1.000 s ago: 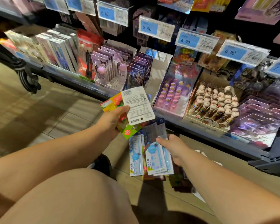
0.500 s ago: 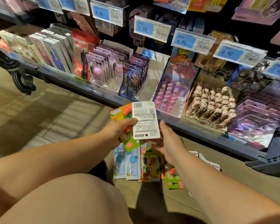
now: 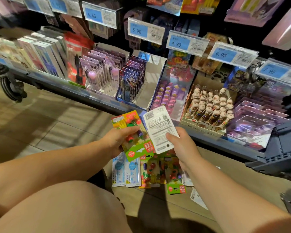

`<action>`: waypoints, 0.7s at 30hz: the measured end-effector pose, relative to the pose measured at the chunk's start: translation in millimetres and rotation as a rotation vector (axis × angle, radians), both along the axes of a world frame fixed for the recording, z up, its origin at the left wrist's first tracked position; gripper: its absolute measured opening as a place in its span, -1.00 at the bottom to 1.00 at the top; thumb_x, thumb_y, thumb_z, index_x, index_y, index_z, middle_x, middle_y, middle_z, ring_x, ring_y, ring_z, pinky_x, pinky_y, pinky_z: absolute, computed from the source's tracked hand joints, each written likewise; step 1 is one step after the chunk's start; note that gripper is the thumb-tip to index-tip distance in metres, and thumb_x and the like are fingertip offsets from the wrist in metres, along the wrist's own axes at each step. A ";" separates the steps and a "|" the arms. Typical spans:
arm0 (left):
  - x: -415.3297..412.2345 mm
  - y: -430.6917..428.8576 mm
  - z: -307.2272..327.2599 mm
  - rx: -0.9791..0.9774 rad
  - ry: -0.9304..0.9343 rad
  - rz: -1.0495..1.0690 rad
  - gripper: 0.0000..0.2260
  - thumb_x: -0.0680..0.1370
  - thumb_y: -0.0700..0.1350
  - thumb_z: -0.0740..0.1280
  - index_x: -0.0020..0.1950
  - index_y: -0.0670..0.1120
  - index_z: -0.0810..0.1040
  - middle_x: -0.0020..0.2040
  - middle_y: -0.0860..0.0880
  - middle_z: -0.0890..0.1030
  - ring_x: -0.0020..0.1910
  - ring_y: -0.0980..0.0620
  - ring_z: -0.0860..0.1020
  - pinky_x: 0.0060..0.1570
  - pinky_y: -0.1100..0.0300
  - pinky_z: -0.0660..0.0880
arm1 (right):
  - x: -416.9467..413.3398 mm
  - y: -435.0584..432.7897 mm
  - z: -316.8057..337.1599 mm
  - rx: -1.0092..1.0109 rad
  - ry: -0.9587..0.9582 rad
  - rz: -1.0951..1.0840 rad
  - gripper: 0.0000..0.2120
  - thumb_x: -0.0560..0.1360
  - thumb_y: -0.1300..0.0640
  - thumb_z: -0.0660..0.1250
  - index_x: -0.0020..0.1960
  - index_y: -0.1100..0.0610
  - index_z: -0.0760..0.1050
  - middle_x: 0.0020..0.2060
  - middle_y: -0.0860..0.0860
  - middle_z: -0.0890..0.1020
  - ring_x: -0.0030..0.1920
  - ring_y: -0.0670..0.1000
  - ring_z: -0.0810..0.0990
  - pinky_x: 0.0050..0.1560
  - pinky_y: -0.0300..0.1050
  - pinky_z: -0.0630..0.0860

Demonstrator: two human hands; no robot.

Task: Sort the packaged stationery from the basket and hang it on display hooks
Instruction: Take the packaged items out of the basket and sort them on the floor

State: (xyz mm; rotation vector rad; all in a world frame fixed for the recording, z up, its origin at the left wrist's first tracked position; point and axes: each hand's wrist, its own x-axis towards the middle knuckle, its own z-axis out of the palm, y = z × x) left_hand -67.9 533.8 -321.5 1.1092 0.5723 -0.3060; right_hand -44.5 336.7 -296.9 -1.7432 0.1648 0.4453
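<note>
The person is crouching before a stationery shelf and holding two packs up in front of the display, seemingly to compare them before assigning each to a pile. The left hand [image 3: 117, 140] is gripping a fruit-eraser pack [image 3: 136, 152], thumb curled over its front. The green hang-tab end is pointing down toward the body, so it would need turning before hanging. The right hand [image 3: 181, 145] is pinching the lower part of a white-backed pack [image 3: 158, 126], whose barcode side is facing the camera and overlapping the eraser pack's right edge. Directly beneath both hands, stock is lying on the floor [image 3: 49, 128]: blue-carded packs [image 3: 126, 172] on the left and more fruit-eraser packs [image 3: 158, 172] just beside them. They appear grouped by kind so each group can go up together. The dark blue basket [image 3: 282, 148] is sitting well apart at the right. The hooks themselves are hard to make out behind the price tags [image 3: 145, 30], well above the hands.
</note>
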 end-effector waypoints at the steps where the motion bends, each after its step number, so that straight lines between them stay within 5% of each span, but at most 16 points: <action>1: 0.5 -0.1 -0.3 0.003 0.001 0.002 -0.91 0.51 -0.15 0.40 -0.02 -0.13 0.62 -0.17 -0.11 0.72 -0.28 -0.05 0.70 -0.33 0.11 0.63 | 0.5 -4.2 2.7 -0.054 -0.041 0.015 -0.83 0.62 0.18 0.24 -0.06 -0.09 0.44 -0.02 -0.05 0.63 -0.05 -0.06 0.60 -0.16 -0.18 0.49; 6: 2.8 -3.8 -1.0 -0.017 -0.015 0.016 -0.91 0.53 -0.10 0.38 -0.07 -0.10 0.63 -0.17 -0.09 0.72 -0.26 -0.03 0.70 -0.19 0.04 0.65 | 2.6 -25.9 4.6 -0.246 -0.263 0.089 -0.68 0.62 0.13 0.22 -0.04 -0.34 0.47 -0.03 -0.24 0.59 0.05 -0.01 0.60 0.07 0.12 0.58; 8: 2.3 -4.4 -1.0 -0.020 -0.021 0.012 -0.89 0.52 -0.07 0.38 -0.08 -0.10 0.63 -0.17 -0.09 0.72 -0.25 -0.03 0.70 -0.12 0.02 0.63 | 1.7 -33.0 3.2 -0.308 -0.345 0.180 -0.66 0.62 0.17 0.22 0.08 -0.30 0.54 0.03 -0.27 0.55 0.09 -0.05 0.57 0.11 0.13 0.57; 11: 1.6 -4.7 -0.7 -0.030 -0.010 0.021 -0.85 0.48 -0.01 0.39 -0.10 -0.09 0.62 -0.20 -0.06 0.72 -0.26 -0.02 0.69 -0.05 0.00 0.61 | -0.3 -38.3 0.8 -0.370 -0.509 0.275 -0.65 0.57 0.31 0.27 0.15 -0.08 0.63 0.14 -0.24 0.54 0.21 -0.06 0.53 0.33 -0.08 0.44; 15: 3.2 -6.9 4.0 -0.055 0.012 0.028 -0.85 0.55 -0.02 0.35 -0.11 -0.09 0.60 -0.27 -0.05 0.70 -0.36 0.01 0.67 -0.26 0.11 0.63 | -7.2 -38.5 0.3 -0.460 -0.730 0.336 -0.65 0.47 0.39 0.36 0.11 0.02 0.66 0.19 -0.15 0.51 0.24 -0.10 0.46 0.29 -0.40 0.28; 18: 1.5 -8.4 6.1 -0.063 0.008 -0.039 -0.89 0.49 -0.09 0.39 -0.05 -0.10 0.61 -0.22 -0.10 0.71 -0.32 -0.04 0.69 -0.22 0.06 0.63 | -12.6 -35.4 -2.2 -0.465 -0.785 0.331 -0.78 0.40 0.15 0.45 0.04 0.06 0.70 0.19 -0.10 0.54 0.21 -0.12 0.50 0.26 -0.30 0.37; 21: 0.6 -8.0 7.9 -0.062 0.003 -0.057 -0.90 0.46 -0.16 0.41 -0.05 -0.14 0.63 -0.19 -0.14 0.71 -0.30 -0.07 0.69 -0.19 0.03 0.64 | -15.3 -31.2 -4.7 -0.402 -0.727 0.203 -0.83 0.42 0.07 0.41 -0.06 0.09 0.71 0.09 -0.10 0.57 0.11 -0.26 0.47 0.19 -0.51 0.31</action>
